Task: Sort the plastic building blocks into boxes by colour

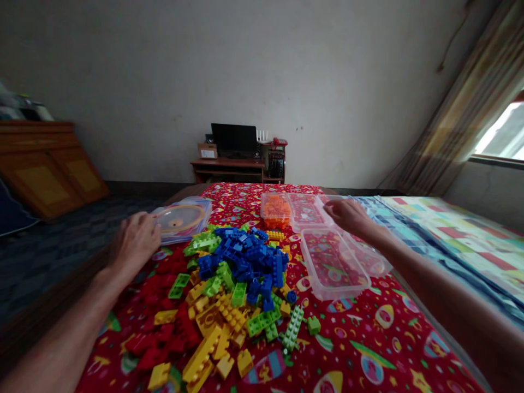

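My left hand [138, 236] is at the left edge of the table, right beside a stack of clear plastic lids [180, 219]. Its fingers are bent and smeared, so whether they grip a lid is unclear. On the far right, my right hand [351, 216] has its fingers closed at the side of a clear plastic box [310, 213]. Between my arms spreads a pile of toy building blocks: blue blocks [245, 256] on top, yellow blocks [204, 355] in front, green blocks [292, 330] scattered, and red blocks [153, 344] on the left.
A box of orange blocks [277, 212] stands at the back. Nearer lies another clear box [333, 267], with a clear lid [370, 256] beside it. A red patterned cloth [347, 338] covers the table. To the right is a bed [450, 234]; beyond, a desk with a monitor [234, 140].
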`<action>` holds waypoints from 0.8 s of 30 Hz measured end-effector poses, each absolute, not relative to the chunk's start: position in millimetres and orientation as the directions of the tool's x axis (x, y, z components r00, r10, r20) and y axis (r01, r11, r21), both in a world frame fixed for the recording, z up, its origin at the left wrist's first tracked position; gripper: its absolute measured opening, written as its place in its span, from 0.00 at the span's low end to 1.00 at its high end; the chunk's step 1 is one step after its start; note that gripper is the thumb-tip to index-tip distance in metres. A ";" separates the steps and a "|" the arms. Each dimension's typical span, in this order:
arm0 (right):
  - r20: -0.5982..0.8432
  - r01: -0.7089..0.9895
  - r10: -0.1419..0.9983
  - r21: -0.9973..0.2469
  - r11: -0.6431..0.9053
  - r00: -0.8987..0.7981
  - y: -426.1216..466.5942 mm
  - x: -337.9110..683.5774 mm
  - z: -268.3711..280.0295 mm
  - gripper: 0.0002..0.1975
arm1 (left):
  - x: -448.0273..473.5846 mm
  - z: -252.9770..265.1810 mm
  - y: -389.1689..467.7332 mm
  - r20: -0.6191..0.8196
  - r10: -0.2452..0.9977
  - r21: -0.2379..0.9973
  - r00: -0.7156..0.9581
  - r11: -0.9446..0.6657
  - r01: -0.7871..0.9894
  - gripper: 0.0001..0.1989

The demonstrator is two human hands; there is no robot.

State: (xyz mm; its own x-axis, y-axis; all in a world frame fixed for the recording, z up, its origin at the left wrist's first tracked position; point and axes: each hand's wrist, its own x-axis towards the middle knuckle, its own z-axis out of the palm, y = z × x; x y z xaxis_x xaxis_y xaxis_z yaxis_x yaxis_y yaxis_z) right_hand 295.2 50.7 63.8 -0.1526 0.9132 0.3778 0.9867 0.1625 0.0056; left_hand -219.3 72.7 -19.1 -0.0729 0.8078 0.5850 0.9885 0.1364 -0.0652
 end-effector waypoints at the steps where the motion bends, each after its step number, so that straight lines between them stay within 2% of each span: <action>1: 0.329 0.978 0.922 0.022 0.206 -0.202 64.7 273.9 64.1 0.19 | -221.5 -20.6 72.8 0.579 0.812 -0.063 -0.080 0.142 0.988 0.23; 3: 0.254 0.977 0.944 0.026 0.212 -0.212 92.6 238.9 61.8 0.21 | -225.8 -24.1 73.1 0.554 0.824 -0.027 -0.118 0.160 0.987 0.23; 5: 0.158 0.982 0.973 -0.058 0.180 -0.169 117.2 216.6 56.8 0.21 | -228.8 -26.2 72.9 0.539 0.832 0.014 -0.136 0.152 0.988 0.22; 7: 0.068 0.980 0.990 -0.151 0.131 -0.121 135.7 206.2 50.6 0.19 | -228.6 -25.3 72.1 0.548 0.831 0.037 -0.096 0.091 0.995 0.21; 9: 0.028 0.978 0.996 -0.186 0.091 -0.087 147.6 204.1 44.7 0.14 | -223.9 -21.6 71.2 0.580 0.814 0.059 -0.027 -0.009 0.998 0.20; 11: 0.031 0.983 0.997 -0.170 0.072 -0.068 153.1 205.7 40.7 0.12 | -214.1 -16.3 70.9 0.621 0.782 0.074 0.048 -0.119 0.990 0.18; 14: 0.049 0.989 0.998 -0.136 0.050 -0.044 152.0 206.3 39.6 0.14 | -191.9 -8.7 71.3 0.668 0.729 0.061 0.150 -0.254 0.965 0.17; 20: 0.112 0.997 0.994 -0.077 0.026 -0.017 136.5 191.6 46.2 0.19 | -147.6 1.6 64.8 0.700 0.649 0.024 0.299 -0.439 0.898 0.17; 24: 0.141 0.997 0.990 -0.072 0.034 -0.023 130.7 186.2 53.8 0.20 | -133.2 8.3 56.8 0.703 0.636 0.048 0.320 -0.491 0.870 0.17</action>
State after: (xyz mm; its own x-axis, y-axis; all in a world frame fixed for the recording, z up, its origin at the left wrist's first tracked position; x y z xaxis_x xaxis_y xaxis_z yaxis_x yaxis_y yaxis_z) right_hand 186.2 130.7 53.8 -0.0232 0.9898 0.1408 0.9969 0.0335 -0.0717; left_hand -133.2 56.8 8.3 0.3197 0.6358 0.7025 0.8701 -0.4906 0.0480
